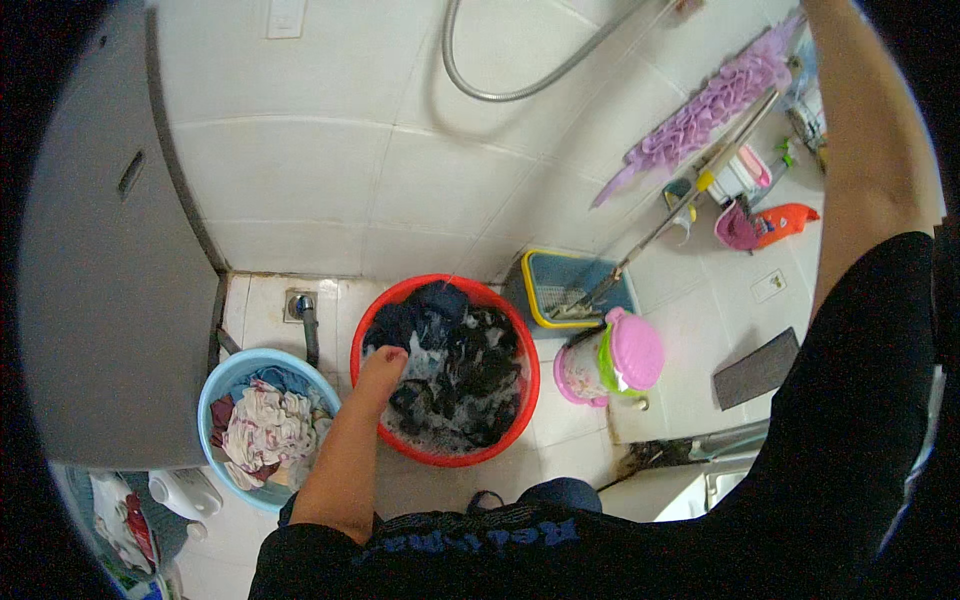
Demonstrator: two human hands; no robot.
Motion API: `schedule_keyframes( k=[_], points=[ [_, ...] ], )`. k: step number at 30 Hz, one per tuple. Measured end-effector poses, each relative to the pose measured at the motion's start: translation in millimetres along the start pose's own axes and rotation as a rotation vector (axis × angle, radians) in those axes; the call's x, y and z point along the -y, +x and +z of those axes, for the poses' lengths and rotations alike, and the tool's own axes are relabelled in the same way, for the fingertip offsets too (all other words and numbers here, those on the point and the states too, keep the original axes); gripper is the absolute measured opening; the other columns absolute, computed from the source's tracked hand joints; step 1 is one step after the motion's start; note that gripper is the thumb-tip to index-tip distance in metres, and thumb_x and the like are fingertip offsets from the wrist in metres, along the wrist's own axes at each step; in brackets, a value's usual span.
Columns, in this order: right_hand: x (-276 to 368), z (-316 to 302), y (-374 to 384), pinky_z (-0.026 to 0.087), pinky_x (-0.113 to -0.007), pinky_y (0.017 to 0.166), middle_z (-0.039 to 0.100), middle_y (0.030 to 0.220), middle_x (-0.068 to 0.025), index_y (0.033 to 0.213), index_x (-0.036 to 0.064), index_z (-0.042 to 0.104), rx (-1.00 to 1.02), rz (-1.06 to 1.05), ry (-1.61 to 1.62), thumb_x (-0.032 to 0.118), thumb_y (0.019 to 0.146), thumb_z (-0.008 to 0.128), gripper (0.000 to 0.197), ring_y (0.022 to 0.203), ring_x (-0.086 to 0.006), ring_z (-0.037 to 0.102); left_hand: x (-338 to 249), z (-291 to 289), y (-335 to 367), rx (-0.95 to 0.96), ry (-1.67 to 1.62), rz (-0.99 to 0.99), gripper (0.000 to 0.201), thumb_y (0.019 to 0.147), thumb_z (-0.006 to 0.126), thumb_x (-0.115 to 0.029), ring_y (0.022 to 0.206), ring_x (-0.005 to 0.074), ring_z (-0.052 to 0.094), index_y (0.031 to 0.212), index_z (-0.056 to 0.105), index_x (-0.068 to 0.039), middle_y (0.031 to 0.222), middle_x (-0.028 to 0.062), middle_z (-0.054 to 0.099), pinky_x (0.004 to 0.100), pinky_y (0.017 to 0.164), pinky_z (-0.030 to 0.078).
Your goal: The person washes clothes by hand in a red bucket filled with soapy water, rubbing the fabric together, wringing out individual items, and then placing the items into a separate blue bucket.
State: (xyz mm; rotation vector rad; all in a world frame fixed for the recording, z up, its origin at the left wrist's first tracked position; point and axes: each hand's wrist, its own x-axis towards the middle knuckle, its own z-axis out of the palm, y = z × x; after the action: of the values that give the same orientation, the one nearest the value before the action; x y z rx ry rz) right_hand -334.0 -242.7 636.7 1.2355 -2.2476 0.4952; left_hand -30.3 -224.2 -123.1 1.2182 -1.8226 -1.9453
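A red basin [528, 432] on the tiled floor holds dark wet clothes [478, 360] in foamy water. My left hand [385, 372] is over the basin's left side, its fingers curled closed. What they hold, if anything, is hidden. My right arm stretches up along the right side, and its hand lies beyond the top edge of the picture. Left of the red basin, a light blue basin [206, 410] carries dry-looking clothes, with a white patterned garment [268, 425] on top; my left forearm passes near its rim.
Behind on the right stands a blue-grey mop bucket [531, 290] with a yellow rim and a mop handle [650, 240]. A pink-lidded bin [637, 350] is beside it. A grey appliance [120, 300] fills the left. A shower hose [510, 96] hangs on the wall. A white bottle [185, 493] lies lower left.
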Motion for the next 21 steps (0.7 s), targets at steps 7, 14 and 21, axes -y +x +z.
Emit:
schedule_keyframes(
  k=[7,14,21],
  points=[
    [8,2,-35,0.026,-0.050,0.110,0.028,0.151,-0.0150,0.141,0.0114,0.038,-0.076,0.046,-0.144,0.054,0.097,0.026,0.063,0.137,-0.0330,0.030,-16,-10,-25,-0.025,0.288,0.092,0.039,0.087,0.059,-0.034,0.098,0.0295,0.064,0.112,0.061,-0.005,0.103,0.0149,0.068,0.0373,0.086,0.048],
    [39,3,-74,0.023,-0.049,0.112,0.030,0.150,-0.0149,0.140,0.0108,0.040,-0.113,0.081,-0.240,0.052,0.098,0.027,0.060,0.138,-0.0323,0.027,-18,-6,-25,0.033,0.358,0.126,0.039,0.087,0.059,-0.034,0.100,0.0304,0.063,0.114,0.060,-0.006,0.104,0.0139,0.067,0.0383,0.087,0.048],
    [0,-4,-3,0.029,-0.047,0.109,0.041,0.141,-0.0182,0.135,0.0062,0.046,-0.251,0.027,-0.329,0.052,0.097,0.029,0.061,0.131,-0.0341,0.038,-20,-1,-13,0.021,0.369,0.096,0.038,0.087,0.059,-0.035,0.101,0.0319,0.062,0.115,0.061,-0.009,0.106,0.0146,0.066,0.0391,0.087,0.048]
  ],
)
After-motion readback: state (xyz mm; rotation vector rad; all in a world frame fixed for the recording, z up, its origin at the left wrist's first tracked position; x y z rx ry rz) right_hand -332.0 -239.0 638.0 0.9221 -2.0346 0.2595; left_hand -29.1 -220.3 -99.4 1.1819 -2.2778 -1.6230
